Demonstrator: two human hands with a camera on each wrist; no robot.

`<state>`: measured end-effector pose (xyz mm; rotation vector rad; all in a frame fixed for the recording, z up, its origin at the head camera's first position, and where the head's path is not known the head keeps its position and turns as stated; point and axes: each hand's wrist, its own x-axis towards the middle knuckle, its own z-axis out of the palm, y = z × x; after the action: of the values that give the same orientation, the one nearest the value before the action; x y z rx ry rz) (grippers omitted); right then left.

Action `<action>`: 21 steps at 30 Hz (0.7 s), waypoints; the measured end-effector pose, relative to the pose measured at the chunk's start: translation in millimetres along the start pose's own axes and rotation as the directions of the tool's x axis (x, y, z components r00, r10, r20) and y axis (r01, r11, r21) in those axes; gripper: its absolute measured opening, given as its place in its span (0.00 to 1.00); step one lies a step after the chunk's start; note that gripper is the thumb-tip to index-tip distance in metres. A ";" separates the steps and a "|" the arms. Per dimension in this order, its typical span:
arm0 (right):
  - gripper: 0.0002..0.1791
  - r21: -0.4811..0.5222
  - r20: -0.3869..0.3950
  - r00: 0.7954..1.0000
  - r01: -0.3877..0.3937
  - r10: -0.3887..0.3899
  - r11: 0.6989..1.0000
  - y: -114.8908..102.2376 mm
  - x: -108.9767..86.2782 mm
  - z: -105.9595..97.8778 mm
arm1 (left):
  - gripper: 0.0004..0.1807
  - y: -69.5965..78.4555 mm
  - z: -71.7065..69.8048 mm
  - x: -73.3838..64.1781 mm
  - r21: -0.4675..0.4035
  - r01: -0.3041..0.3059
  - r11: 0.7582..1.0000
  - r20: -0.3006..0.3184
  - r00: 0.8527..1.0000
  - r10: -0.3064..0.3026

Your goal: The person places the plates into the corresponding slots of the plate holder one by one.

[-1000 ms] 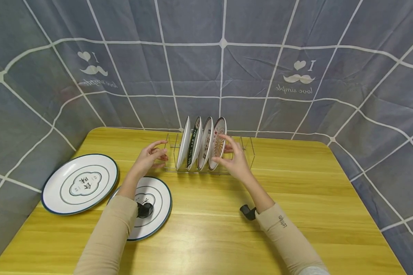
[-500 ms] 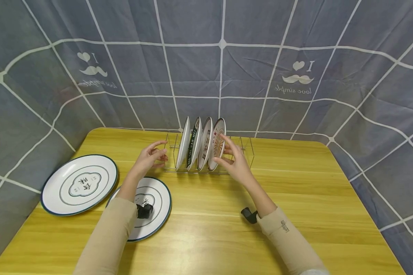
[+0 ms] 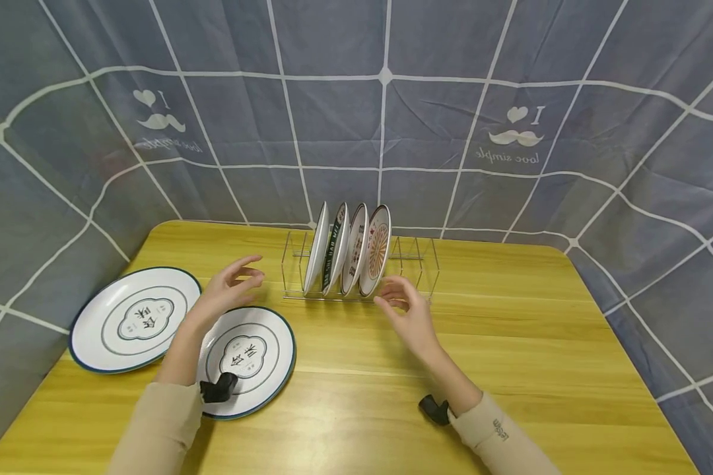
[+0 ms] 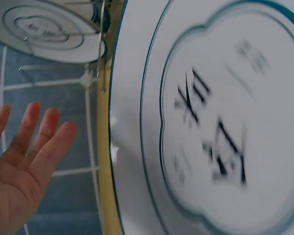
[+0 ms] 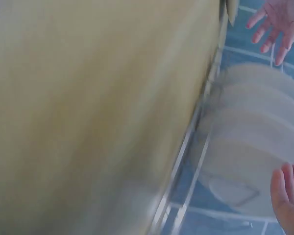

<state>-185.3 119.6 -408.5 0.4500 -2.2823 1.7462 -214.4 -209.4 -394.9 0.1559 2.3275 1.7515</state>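
Several plates stand upright in a row in a wire dish rack [image 3: 418, 257] at the back of the table. Rightmost is a plate with a red and orange sunburst pattern [image 3: 376, 251]. Just in front of its lower right edge, my right hand [image 3: 412, 320] holds nothing, its fingers loosely bent. My left hand [image 3: 216, 297] is left of the rack, above the far edge of a white round plate with a blue rim [image 3: 267, 369]. In the left wrist view the fingers of my left hand [image 4: 27, 161] are spread, with nothing in them.
A large white oval plate with a blue rim [image 3: 103, 330] lies at the table's left, beside the round plate. A grey curtain with white grid lines [image 3: 440, 132] hangs behind and around the wooden table [image 3: 511, 330].
Both hands have come away from the rack: the left back toward the left, the right toward the front, off the sunburst plate. The standing plates stay in their slots.
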 end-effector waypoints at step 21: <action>0.32 0.115 0.578 0.723 -0.532 0.379 0.839 7.9 -8.1 66.3 | 0.34 -39.9 -53.1 -109.2 0.216 0.172 0.961 0.025 0.983 -0.181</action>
<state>-180.6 58.3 -435.9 0.4986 -2.7159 2.4727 -119.3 -294.0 -406.7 0.0200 2.4099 1.4010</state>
